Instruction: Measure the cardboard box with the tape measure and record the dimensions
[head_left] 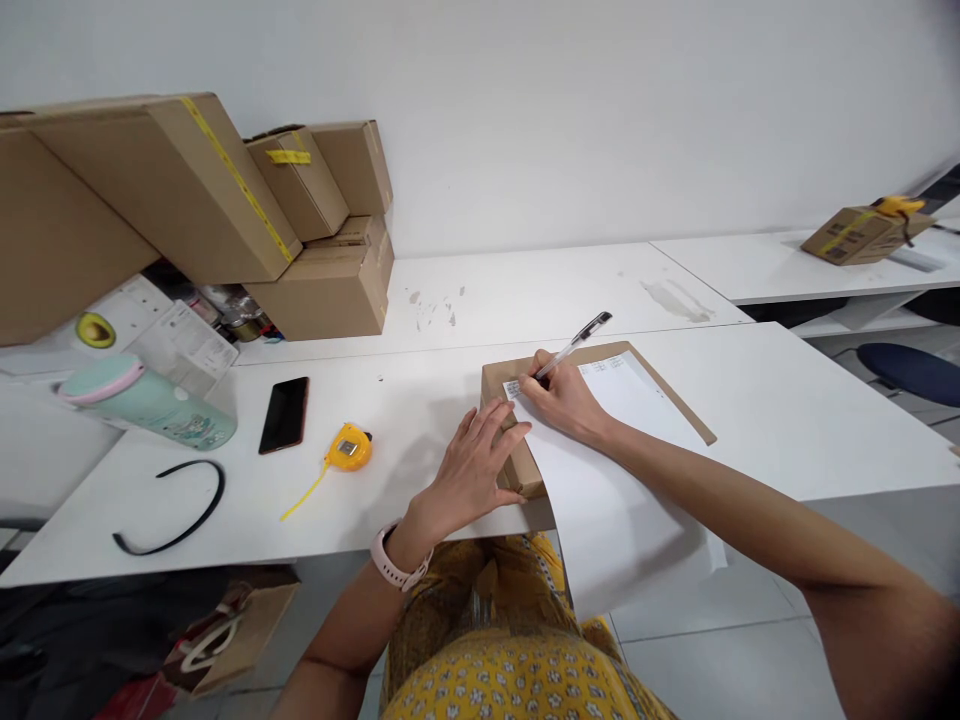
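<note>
My right hand [559, 395] is closed around a clear pen with a black cap end [581, 338], its tip down at the upper left of a white sheet of paper [622, 480]. Some small writing shows along the sheet's top. Under the paper lies a flat cardboard box [525, 468], and the sheet hangs past the table's front edge. My left hand [480, 455] rests with fingers spread on the box's left side, fingertips at the paper's edge. It holds nothing. A pale pink watch band is on that wrist.
Left of my hands lie a yellow tape measure [350, 447], a dark phone [284, 415], a black headband [217, 495] and a mint-green tumbler [157, 400]. Cardboard boxes [330, 290] are stacked at the back left. Another box [851, 235] stands far right, near a blue stool [911, 370].
</note>
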